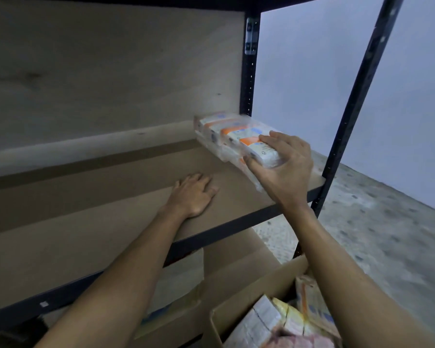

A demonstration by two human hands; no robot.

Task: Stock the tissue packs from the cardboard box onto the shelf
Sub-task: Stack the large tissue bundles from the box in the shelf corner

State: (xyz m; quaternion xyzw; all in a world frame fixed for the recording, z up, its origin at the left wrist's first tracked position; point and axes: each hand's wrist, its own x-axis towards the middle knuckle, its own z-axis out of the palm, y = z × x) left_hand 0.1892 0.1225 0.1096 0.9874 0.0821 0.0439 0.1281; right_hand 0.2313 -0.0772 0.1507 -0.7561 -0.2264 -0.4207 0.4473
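Observation:
A row of white and orange tissue packs (221, 130) lies along the right end of the brown shelf board (98, 209). My right hand (284, 169) grips the nearest tissue pack (259, 150) of that row, thumb on its left side and fingers over its top. My left hand (195, 193) rests flat, palm down, on the bare shelf board to the left of the packs, holding nothing. The open cardboard box (249, 292) stands on the floor at the bottom right, below the shelf edge, with more wrapped tissue packs (274, 320) inside.
Black metal uprights (357, 96) frame the shelf's right end, and a black rail (211, 234) runs along its front edge. A wooden back panel (98, 71) closes the rear. A speckled concrete floor (387, 234) and pale wall lie to the right.

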